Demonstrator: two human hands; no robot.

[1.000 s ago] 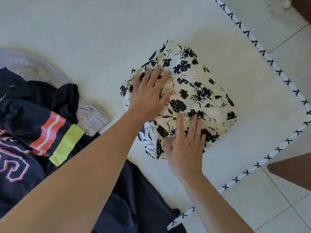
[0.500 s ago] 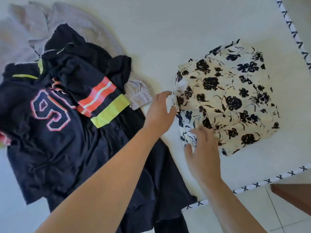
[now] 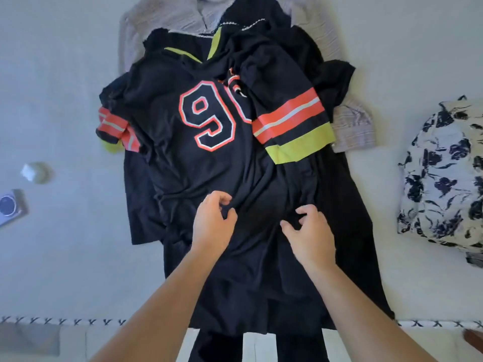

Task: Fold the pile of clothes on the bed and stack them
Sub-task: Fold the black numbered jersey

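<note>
A black jersey (image 3: 209,163) with a large orange-outlined number and orange, white and yellow-green sleeve bands lies spread on top of the clothes pile in the middle of the bed. My left hand (image 3: 213,223) pinches a bunch of its lower fabric between thumb and curled fingers. Just to the right, my right hand (image 3: 309,235) curls its fingers and thumb around another fold of the same black cloth. A grey textured shirt (image 3: 352,126) sticks out from under the pile at the top and right. The folded white garment with dark flowers (image 3: 444,178) sits apart at the right edge.
More dark cloth (image 3: 261,343) hangs over the near bed edge, which has a cross-stitch trim (image 3: 65,321). On the pale sheet at the left lie a small white round object (image 3: 36,172) and a grey device (image 3: 10,206). Tiled floor shows below.
Both hands left the folded floral garment and moved left onto the black jersey, where they now pinch its fabric. The view swung left, centring the pile.
</note>
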